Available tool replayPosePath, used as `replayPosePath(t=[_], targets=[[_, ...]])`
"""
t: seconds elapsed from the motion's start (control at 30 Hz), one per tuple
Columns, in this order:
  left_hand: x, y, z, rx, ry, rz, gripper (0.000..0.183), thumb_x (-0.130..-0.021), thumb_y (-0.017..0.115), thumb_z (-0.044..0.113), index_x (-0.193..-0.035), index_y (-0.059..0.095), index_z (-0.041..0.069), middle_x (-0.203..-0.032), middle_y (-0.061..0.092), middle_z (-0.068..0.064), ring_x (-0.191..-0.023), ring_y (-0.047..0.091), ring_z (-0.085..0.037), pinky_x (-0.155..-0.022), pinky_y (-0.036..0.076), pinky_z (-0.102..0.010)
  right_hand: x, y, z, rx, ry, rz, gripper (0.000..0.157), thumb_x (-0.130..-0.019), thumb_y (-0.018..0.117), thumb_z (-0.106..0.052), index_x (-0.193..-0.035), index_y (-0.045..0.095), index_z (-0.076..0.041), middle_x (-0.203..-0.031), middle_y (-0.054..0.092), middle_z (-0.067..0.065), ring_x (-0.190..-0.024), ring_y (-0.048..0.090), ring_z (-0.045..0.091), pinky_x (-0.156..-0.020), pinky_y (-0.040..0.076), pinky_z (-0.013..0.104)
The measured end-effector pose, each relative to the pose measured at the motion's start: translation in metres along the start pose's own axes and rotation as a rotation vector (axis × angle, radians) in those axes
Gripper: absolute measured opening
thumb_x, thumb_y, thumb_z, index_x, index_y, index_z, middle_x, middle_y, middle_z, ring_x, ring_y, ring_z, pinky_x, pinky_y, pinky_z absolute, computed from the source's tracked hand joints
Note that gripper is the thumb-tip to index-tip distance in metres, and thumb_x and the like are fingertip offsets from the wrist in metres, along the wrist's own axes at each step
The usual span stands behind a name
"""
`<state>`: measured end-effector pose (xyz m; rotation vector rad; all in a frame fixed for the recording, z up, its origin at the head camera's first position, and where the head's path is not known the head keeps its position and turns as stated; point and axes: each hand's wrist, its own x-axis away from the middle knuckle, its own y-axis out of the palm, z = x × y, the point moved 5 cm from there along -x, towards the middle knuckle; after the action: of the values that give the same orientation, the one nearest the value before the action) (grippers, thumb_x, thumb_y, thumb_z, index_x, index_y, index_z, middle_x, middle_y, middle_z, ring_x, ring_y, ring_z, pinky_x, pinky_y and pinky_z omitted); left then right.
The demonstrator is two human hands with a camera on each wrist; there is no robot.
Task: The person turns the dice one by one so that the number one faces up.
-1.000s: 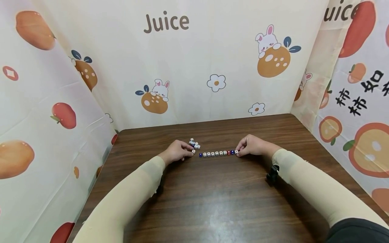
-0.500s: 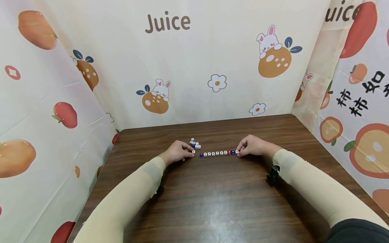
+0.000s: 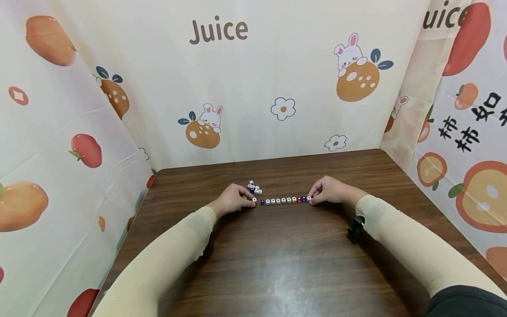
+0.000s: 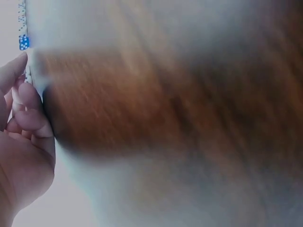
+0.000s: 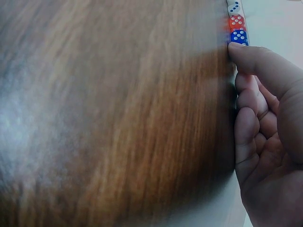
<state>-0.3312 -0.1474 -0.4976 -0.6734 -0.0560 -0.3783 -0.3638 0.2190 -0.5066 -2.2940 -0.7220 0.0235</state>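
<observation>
My left hand (image 3: 233,198) pinches a white die (image 3: 255,200) between thumb and fingertips, low at the table, a small gap left of a row of dice (image 3: 278,201). That row begins with a blue die (image 3: 262,202), continues with several white ones, then a red die (image 3: 299,200) and another blue die (image 3: 303,199). At its right end my right hand (image 3: 332,190) holds a white end die (image 3: 309,199) with thumb and fingers. In the right wrist view the thumb (image 5: 255,56) hides that end die, beside the blue die (image 5: 239,36).
A small loose pile of white and blue dice (image 3: 254,188) lies just behind the left fingertips. The brown wooden table (image 3: 277,255) meets a printed cloth backdrop (image 3: 253,110) at the back, with cloth also at both sides.
My left hand has shifted slightly right and toward me with its white die, narrowing the gap to the row. The right hand stays at the row's end.
</observation>
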Motion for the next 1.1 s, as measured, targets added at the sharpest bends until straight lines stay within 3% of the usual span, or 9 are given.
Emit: replayPosePath(t=[0.27, 0.6, 1.1], targets=[[0.0002, 0.0021, 0.0025, -0.059, 0.020, -0.005, 0.015, -0.095, 0.096, 0.021, -0.108, 0.092, 0.014, -0.094, 0.078, 0.004, -0.070, 0.062, -0.008, -0.065, 0.052, -0.024, -0.0002, -0.0005, 0.0003, -0.006, -0.002, 0.001, 0.014, -0.088, 0.096, -0.012, -0.099, 0.089, -0.006, -0.083, 0.081, -0.004, -0.078, 0.065, 0.008, -0.071, 0.054, 0.022], [-0.0014, 0.0027, 0.0023, -0.154, 0.037, -0.008, 0.016, -0.095, 0.096, 0.025, -0.107, 0.093, 0.017, -0.115, 0.086, 0.000, -0.095, 0.063, -0.013, -0.083, 0.052, -0.028, -0.0009, 0.0003, 0.0008, 0.002, 0.000, 0.003, 0.014, -0.088, 0.096, -0.012, -0.099, 0.089, -0.007, -0.082, 0.080, -0.004, -0.078, 0.066, 0.007, -0.071, 0.054, 0.022], [-0.0014, 0.0035, 0.0037, -0.171, 0.024, -0.004, 0.016, -0.094, 0.097, 0.027, -0.107, 0.093, 0.018, -0.118, 0.086, 0.000, -0.102, 0.065, -0.014, -0.090, 0.054, -0.032, -0.0005, 0.0005, 0.0024, 0.002, 0.008, 0.005, 0.013, -0.088, 0.096, -0.011, -0.099, 0.090, -0.007, -0.083, 0.081, -0.004, -0.078, 0.066, 0.008, -0.071, 0.055, 0.022]])
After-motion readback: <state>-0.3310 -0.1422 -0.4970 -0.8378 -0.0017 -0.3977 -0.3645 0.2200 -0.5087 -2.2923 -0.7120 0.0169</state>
